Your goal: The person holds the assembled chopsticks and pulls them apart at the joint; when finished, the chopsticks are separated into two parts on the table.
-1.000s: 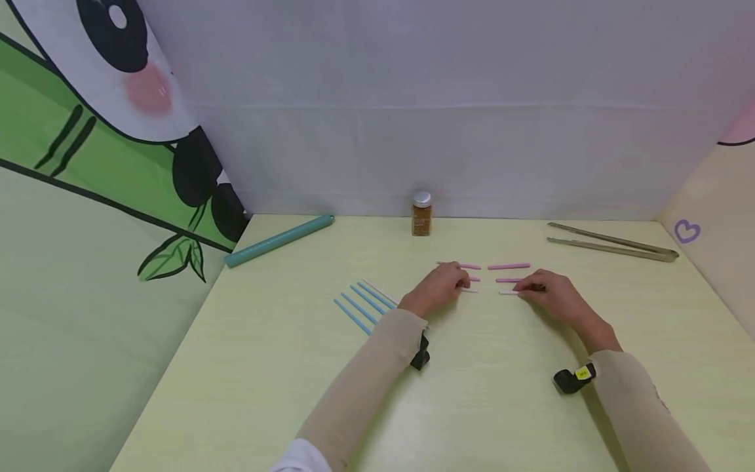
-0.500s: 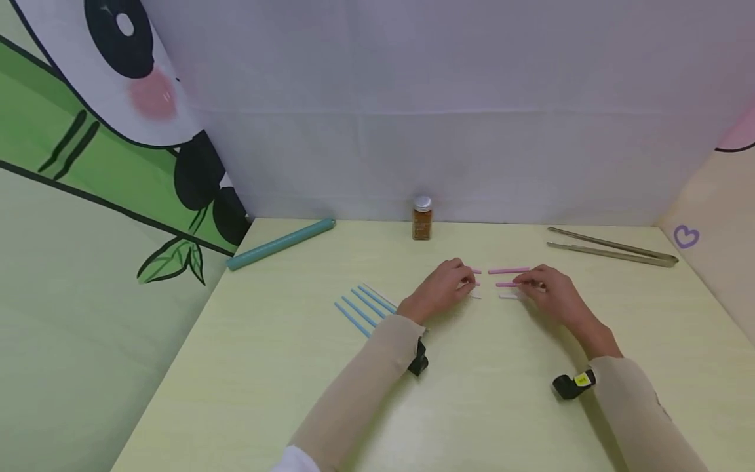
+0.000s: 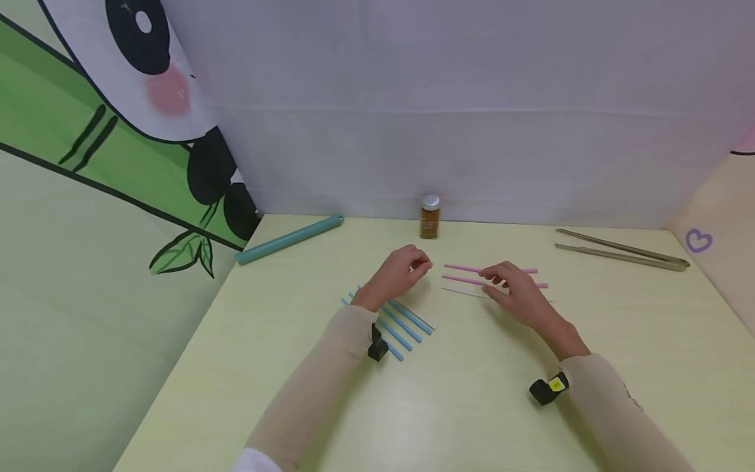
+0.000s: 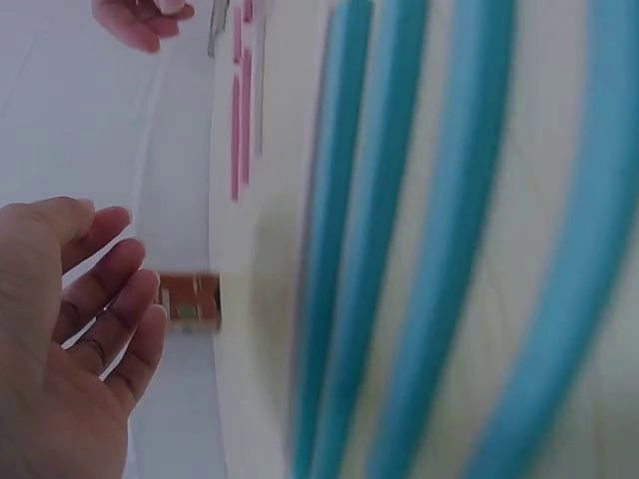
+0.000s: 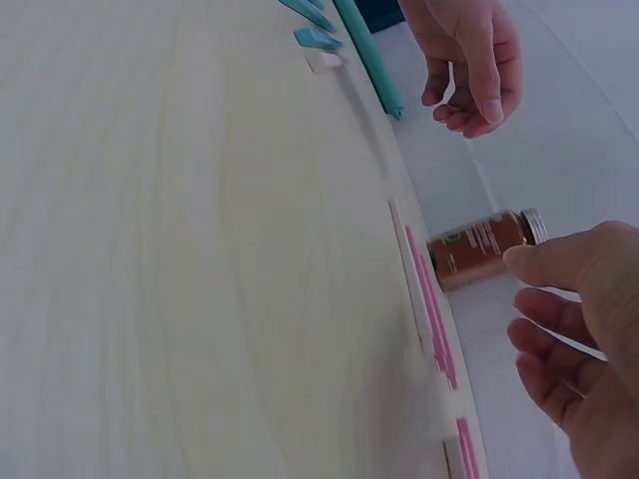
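Note:
Loosely curled and holding nothing, my left hand [image 3: 396, 278] hovers between the blue sticks and the pink ones. My right hand [image 3: 519, 298] is over the rows of thin sticks, its fingers relaxed and nothing seen between them. Two rows of pink sticks [image 3: 463, 280] lie there with a thin white stick [image 3: 463, 292] on the near side; the hand hides their middle. A gap divides the pink rows in the left wrist view. Several blue sticks [image 4: 459, 200] lie slantwise in parallel under my left wrist, with a thin pale stick at their edge.
At the table's back edge stands a small brown jar [image 3: 430, 219] with a silver lid. Metal tongs [image 3: 625, 252] lie at the back right. A teal rod [image 3: 289, 240] rests at the back left. A pale cloth wall [image 3: 472, 164] rises behind the table.
My left hand has left the pink sticks and moved left, over the blue ones' far end. My right hand has shifted left over the middle of the rows. The head view has turned slightly.

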Action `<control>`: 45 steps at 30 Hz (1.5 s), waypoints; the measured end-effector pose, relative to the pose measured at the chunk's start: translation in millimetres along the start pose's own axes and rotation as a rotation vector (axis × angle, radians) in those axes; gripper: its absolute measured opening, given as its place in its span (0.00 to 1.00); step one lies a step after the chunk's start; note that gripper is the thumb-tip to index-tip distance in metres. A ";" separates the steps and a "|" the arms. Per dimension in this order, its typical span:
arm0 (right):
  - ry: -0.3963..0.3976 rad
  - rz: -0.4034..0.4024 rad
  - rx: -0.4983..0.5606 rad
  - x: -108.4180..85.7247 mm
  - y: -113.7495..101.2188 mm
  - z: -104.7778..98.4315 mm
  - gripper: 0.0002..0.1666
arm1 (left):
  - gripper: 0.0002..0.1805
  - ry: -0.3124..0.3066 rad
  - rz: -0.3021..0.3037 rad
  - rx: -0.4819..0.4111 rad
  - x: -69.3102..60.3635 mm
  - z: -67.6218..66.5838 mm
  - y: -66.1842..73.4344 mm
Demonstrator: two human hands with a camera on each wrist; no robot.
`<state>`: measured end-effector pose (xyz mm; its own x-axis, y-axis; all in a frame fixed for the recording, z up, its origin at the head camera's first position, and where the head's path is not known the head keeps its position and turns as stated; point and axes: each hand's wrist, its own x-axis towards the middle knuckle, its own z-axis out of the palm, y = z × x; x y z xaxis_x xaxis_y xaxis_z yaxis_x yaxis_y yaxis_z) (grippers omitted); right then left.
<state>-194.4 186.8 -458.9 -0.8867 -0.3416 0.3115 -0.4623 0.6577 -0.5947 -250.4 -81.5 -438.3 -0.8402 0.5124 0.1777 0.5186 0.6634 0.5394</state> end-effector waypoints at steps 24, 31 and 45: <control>-0.217 0.065 0.165 -5.4 -60.1 79.8 0.16 | 0.06 -0.252 -0.013 -0.045 -48.8 -33.2 -74.4; -0.190 0.041 0.096 -5.6 -67.0 81.5 0.09 | 0.03 -0.287 0.059 0.048 -42.8 -29.5 -75.4; -0.144 0.137 0.069 -4.5 -77.7 85.7 0.04 | 0.04 -0.296 0.058 0.058 -41.6 -34.1 -64.8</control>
<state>-154.6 79.8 -477.6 -0.9300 -0.3480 0.1179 -0.3322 0.6591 -0.6747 -254.4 -164.4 -452.6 -0.7305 0.6815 -0.0448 0.5800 0.6537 0.4860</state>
